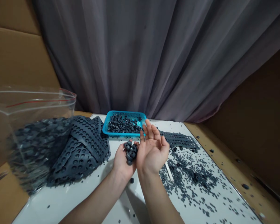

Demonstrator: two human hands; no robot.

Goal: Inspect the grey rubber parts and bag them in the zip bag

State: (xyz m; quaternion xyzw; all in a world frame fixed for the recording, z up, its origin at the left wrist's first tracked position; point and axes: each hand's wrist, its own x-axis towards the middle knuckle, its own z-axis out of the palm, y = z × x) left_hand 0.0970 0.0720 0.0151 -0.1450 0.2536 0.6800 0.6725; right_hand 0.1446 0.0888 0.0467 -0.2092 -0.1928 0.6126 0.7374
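My left hand (124,161) is cupped palm up around a heap of small black rubber pieces (131,152), some with a hole through the middle. Pressed against its side, my right hand (152,151) is turned palm up with its fingers apart and nothing in it. Just beyond both hands sits a blue plastic basket (105,128) with many similar black pieces inside. One loose black piece (132,180) lies on the white table (100,199) beneath my wrists.
Left stands a clear zip bag (37,149) full of dark pieces, beside folded perforated black rubber sheets (84,152). On the right are another perforated sheet (179,140), a white stick-like tool (169,171) and scattered small black discs (189,183). A grey curtain (135,56) and cardboard walls (11,62) surround the table.
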